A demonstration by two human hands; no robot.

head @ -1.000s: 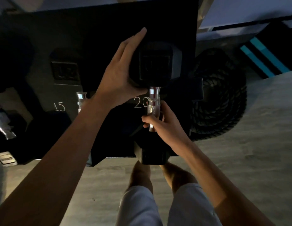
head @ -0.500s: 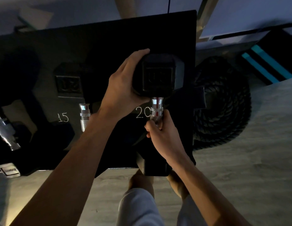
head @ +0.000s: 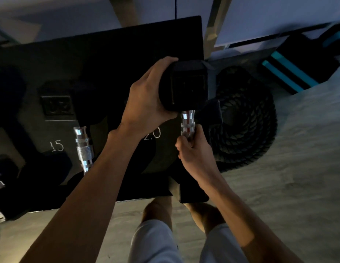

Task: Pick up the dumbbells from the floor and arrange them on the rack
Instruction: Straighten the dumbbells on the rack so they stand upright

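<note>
We stand on a pale grey floor (head: 288, 186) in a dim room, facing a black rack (head: 108, 54). A coiled black rope (head: 247, 130) lies to its right. Our dumbbell (head: 188, 86), with black hex heads and a chrome handle, is at the rack's right edge beside the chalked 20 (head: 155, 132); we cannot tell whether it rests there. Our left hand (head: 146, 103) is curled around its far head, and our right hand (head: 195, 156) is wrapped around the handle.

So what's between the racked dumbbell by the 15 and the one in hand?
Head view: the left hand, gripping the dumbbell, and its forearm cross the rack there, above the chalked 20.
</note>
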